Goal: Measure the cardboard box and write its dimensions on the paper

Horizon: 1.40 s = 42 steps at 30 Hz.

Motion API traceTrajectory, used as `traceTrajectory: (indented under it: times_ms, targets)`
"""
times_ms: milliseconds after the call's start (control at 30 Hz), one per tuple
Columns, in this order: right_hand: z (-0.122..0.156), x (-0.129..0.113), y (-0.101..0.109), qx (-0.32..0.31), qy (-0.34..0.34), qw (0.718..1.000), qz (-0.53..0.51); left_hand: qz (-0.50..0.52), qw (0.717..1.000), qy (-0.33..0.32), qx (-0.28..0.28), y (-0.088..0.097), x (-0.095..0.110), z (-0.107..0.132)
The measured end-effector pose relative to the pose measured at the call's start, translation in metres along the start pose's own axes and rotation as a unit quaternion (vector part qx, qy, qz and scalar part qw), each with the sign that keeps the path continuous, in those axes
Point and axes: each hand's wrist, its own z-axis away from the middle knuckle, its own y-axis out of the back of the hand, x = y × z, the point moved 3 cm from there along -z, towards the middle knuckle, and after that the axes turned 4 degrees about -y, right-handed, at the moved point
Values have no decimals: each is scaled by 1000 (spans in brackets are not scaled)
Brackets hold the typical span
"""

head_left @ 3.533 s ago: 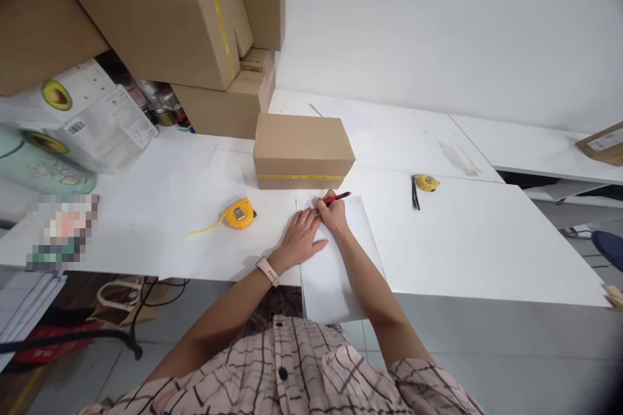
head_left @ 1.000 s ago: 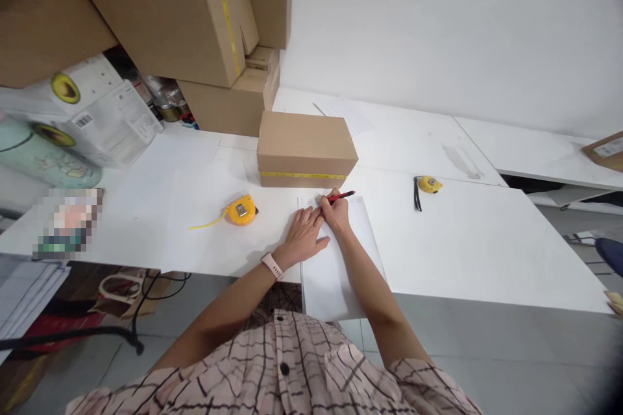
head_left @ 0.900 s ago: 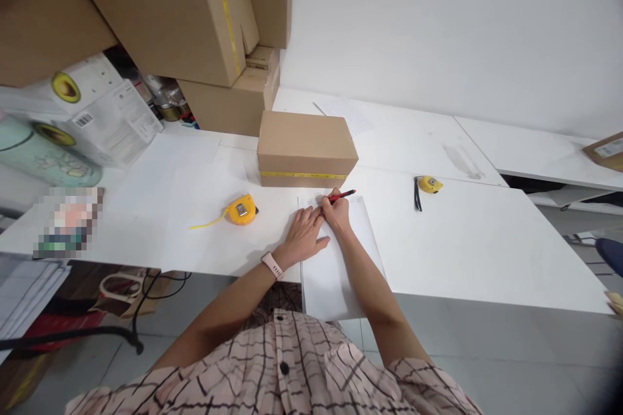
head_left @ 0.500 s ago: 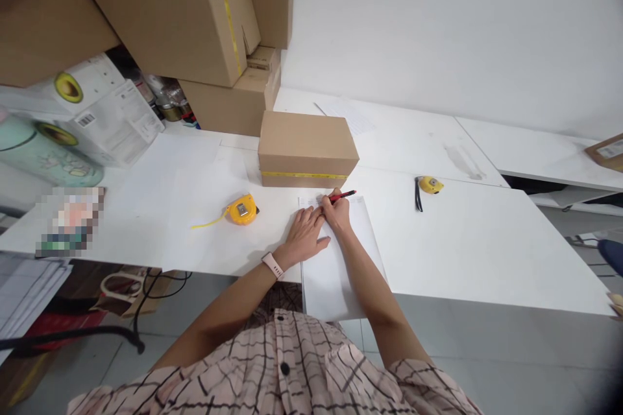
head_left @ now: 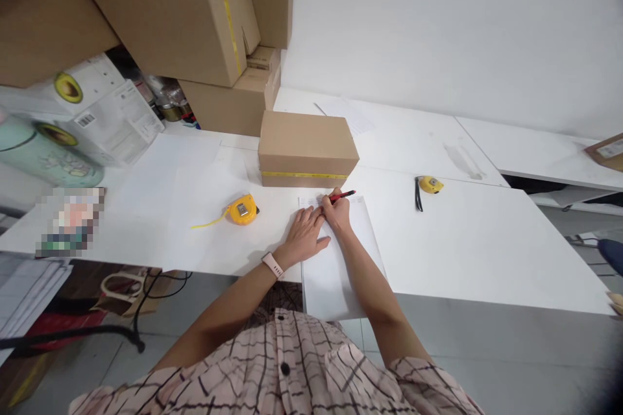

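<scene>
My right hand point(head_left: 337, 211) is closed around a red and black pen point(head_left: 346, 194), near the top of a white sheet of paper point(head_left: 328, 279). The sheet overhangs the table's front edge. Flat on the paper's upper left lies my left hand point(head_left: 304, 237), fingers stretched out and thumb apart, its fingertips close to the right hand. Just beyond both hands sits a closed cardboard box point(head_left: 306, 136) with yellow tape along its side. To the left is an orange tape measure point(head_left: 242, 210) with a short length of yellow blade pulled out. The pen's tip is hidden by my fingers.
Stacked cardboard boxes point(head_left: 170, 26) fill the back left. White cartons with avocado pictures point(head_left: 117, 123) and a mint-green bottle point(head_left: 53, 152) stand at the left. A second yellow tape measure point(head_left: 431, 185) with a black strap lies right on the white table point(head_left: 467, 246). A wall rises behind.
</scene>
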Motion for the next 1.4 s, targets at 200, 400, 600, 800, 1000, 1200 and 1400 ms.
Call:
traceTrajectory:
  times_ms: [200,400,600,800,1000,1200,1400]
  targets:
    - [16,-6,27,5,65,996,67,30,1000,0,1,17,4,14]
    - [46,6,61,-62,161,886,430,-10,968,156,196,77,-41,76]
    - [55,-6,58,-57,175,863,471,0,940,293,176,101,-102,101]
    - [64,-67,30,-153,83,982,77,308,917,214,136,112,-74,73]
    - [60,-112,16,-253,-81,953,-146,493,864,90,37,140,-27,31]
    - [5,-125,48,-199,-60,961,-185,561,823,84,32,182,-41,-5]
    - [-117,-119,93,-80,-59,966,-240,492,829,172,203,243,-129,-39]
